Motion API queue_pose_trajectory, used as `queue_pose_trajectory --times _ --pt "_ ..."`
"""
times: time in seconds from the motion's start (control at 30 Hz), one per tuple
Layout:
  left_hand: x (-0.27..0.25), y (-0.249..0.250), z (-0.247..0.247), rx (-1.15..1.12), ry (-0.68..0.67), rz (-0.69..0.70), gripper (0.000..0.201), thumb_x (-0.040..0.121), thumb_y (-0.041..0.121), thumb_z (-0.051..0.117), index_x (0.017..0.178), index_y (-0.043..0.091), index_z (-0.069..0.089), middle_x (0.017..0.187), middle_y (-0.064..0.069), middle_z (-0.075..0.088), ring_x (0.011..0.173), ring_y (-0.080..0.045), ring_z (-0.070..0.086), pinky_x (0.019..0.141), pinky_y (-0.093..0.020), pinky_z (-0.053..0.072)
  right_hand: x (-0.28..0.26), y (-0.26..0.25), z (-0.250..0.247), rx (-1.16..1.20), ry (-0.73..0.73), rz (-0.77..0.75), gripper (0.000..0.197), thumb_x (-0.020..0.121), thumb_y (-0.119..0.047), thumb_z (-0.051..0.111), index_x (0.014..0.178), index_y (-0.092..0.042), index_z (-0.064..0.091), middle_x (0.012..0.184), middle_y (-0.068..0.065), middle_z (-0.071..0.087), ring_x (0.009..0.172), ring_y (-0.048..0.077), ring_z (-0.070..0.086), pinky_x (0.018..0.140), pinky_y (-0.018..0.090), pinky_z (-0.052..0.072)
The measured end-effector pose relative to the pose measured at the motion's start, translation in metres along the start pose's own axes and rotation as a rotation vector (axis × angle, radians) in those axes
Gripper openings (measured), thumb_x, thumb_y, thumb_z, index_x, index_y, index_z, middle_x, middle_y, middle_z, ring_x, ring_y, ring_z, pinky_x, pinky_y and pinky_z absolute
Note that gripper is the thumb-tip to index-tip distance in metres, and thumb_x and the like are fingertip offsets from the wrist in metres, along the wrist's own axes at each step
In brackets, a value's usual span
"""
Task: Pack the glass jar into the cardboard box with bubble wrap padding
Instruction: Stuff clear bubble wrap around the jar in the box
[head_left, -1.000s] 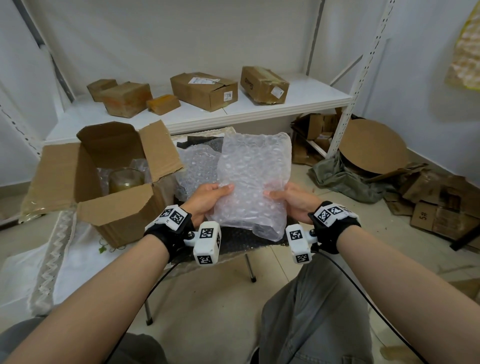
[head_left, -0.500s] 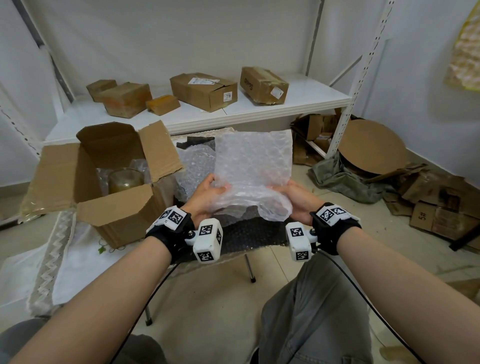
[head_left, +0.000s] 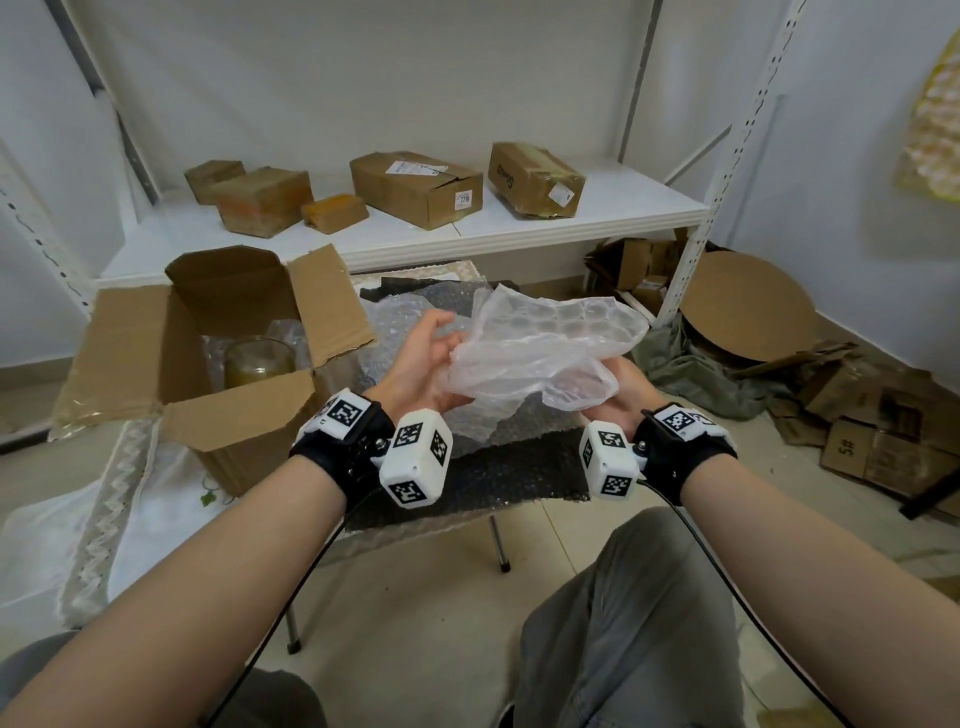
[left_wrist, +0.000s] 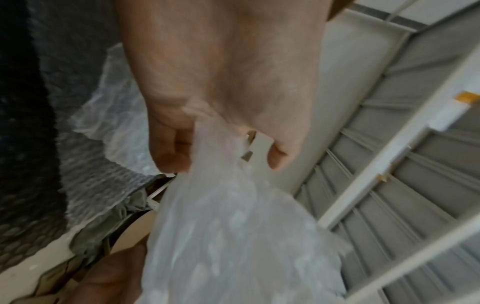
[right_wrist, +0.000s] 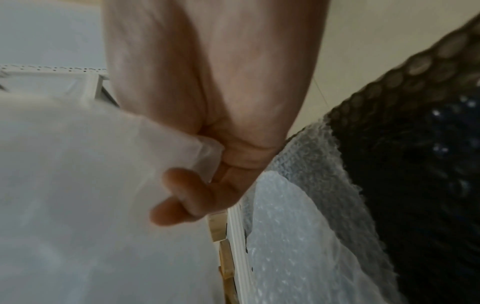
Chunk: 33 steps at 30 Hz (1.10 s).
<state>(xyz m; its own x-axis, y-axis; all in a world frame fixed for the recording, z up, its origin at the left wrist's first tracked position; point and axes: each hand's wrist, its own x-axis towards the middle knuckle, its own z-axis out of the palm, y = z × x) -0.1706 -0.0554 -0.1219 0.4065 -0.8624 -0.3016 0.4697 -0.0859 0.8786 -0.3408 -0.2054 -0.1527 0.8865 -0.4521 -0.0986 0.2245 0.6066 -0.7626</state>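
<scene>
Both hands hold a crumpled sheet of clear bubble wrap (head_left: 545, 348) above a small table. My left hand (head_left: 426, 364) grips its left edge, thumb and fingers curled on the film (left_wrist: 233, 236). My right hand (head_left: 618, 389) lies mostly hidden under the sheet, and the right wrist view shows its fingers (right_wrist: 179, 197) curled into the wrap (right_wrist: 78, 195). To the left stands the open cardboard box (head_left: 234, 374) with its flaps up. Inside it the glass jar (head_left: 258, 358) stands upright, with bubble wrap lining around it.
More clear bubble wrap (head_left: 395, 322) and a black bubble sheet (head_left: 493, 478) cover the small table. A white shelf (head_left: 415, 234) behind holds several closed cartons. Flattened cardboard and a round board (head_left: 748, 306) lie on the floor at right.
The sheet, held flat and upright a second ago, has been folded down and scrunched into a loose bundle between the hands. Both hands rose slightly.
</scene>
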Motion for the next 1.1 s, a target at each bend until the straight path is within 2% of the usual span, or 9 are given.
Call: queue_pose_trajectory --times 0.13,0.2,0.3,0.4,0.5,0.6,0.73,0.9,1.1 --pt "-0.01 0.026 0.009 0.251 -0.155 0.005 0.04 0.091 0.053 0.051 0.105 0.019 0.067 0.095 0.0 0.076 0.082 -0.013 0.073 0.066 -0.026 0.058 0.02 -0.008 0.02 -0.088 0.119 -0.008 0.02 0.067 -0.017 0.072 0.082 -0.006 0.066 0.067 0.006 0.071 0.057 0.013 0.068 0.056 0.022 0.057" --pt "-0.011 0.038 0.005 0.341 -0.191 -0.036 0.036 0.094 0.044 0.055 0.121 0.021 0.064 0.123 -0.006 0.068 0.103 -0.02 0.067 0.084 -0.034 0.057 0.027 -0.014 0.03 -0.142 0.133 -0.061 0.022 0.068 -0.018 0.078 0.084 -0.007 0.069 0.075 0.006 0.072 0.067 0.014 0.068 0.067 0.025 0.057" --pt "-0.013 0.059 -0.002 0.429 -0.102 -0.01 0.019 0.099 0.023 0.054 0.116 0.018 0.061 0.122 -0.006 0.059 0.099 -0.02 0.061 0.087 -0.032 0.053 0.03 -0.021 0.045 -0.181 0.212 -0.091 0.008 0.087 -0.002 0.057 0.093 -0.006 0.057 0.064 0.002 0.073 0.057 0.013 0.071 0.055 0.024 0.058" --pt "-0.015 0.081 -0.007 0.406 -0.021 0.032 0.025 0.097 0.006 0.055 0.12 0.014 0.056 0.123 -0.014 0.059 0.092 -0.021 0.062 0.071 -0.026 0.057 0.033 -0.029 0.071 -0.175 0.09 -0.054 0.021 0.101 -0.01 0.04 0.109 -0.004 0.058 0.088 0.007 0.076 0.082 0.017 0.074 0.078 0.03 0.059" --pt "-0.018 0.103 -0.023 0.449 0.078 0.075 0.047 0.089 0.012 0.067 0.132 0.023 0.051 0.125 -0.01 0.058 0.103 -0.025 0.064 0.079 -0.032 0.058 0.041 -0.034 0.092 -0.175 0.019 -0.055 0.053 0.094 -0.028 0.05 0.139 -0.001 0.048 0.138 0.019 0.053 0.13 0.032 0.048 0.115 0.045 0.034" --pt "-0.024 0.122 -0.043 0.598 0.196 0.164 0.073 0.073 0.033 0.082 0.138 0.036 0.048 0.137 -0.005 0.05 0.118 -0.028 0.056 0.098 -0.043 0.05 0.048 -0.04 0.116 -0.18 -0.085 0.001 0.073 0.091 -0.054 0.044 0.149 -0.01 0.038 0.15 0.017 0.044 0.141 0.034 0.037 0.117 0.049 0.026" --pt "-0.041 0.144 -0.075 0.543 0.291 0.334 0.046 0.087 0.012 0.072 0.129 0.021 0.055 0.126 -0.006 0.058 0.11 -0.024 0.061 0.075 -0.032 0.057 0.068 -0.038 0.157 -0.389 -0.252 0.038 0.081 0.09 -0.076 0.021 0.136 -0.018 0.054 0.138 0.011 0.059 0.13 0.029 0.054 0.107 0.05 0.042" --pt "-0.068 0.157 -0.117 0.515 0.36 0.448 0.057 0.077 0.011 0.077 0.129 0.007 0.054 0.121 -0.011 0.066 0.108 -0.026 0.067 0.087 -0.041 0.058 0.102 -0.027 0.205 -0.811 -0.242 0.102 0.079 0.076 -0.072 0.062 0.142 -0.031 0.048 0.143 0.003 0.054 0.126 0.027 0.057 0.106 0.052 0.043" --pt "-0.087 0.163 -0.16 0.633 0.497 0.529 0.045 0.082 0.003 0.073 0.122 0.007 0.051 0.122 -0.012 0.062 0.112 -0.029 0.063 0.092 -0.043 0.055 0.14 0.004 0.245 -0.943 -0.154 0.039 0.088 0.064 -0.007 0.088 0.137 -0.015 0.04 0.128 0.01 0.061 0.113 0.031 0.064 0.089 0.051 0.056"
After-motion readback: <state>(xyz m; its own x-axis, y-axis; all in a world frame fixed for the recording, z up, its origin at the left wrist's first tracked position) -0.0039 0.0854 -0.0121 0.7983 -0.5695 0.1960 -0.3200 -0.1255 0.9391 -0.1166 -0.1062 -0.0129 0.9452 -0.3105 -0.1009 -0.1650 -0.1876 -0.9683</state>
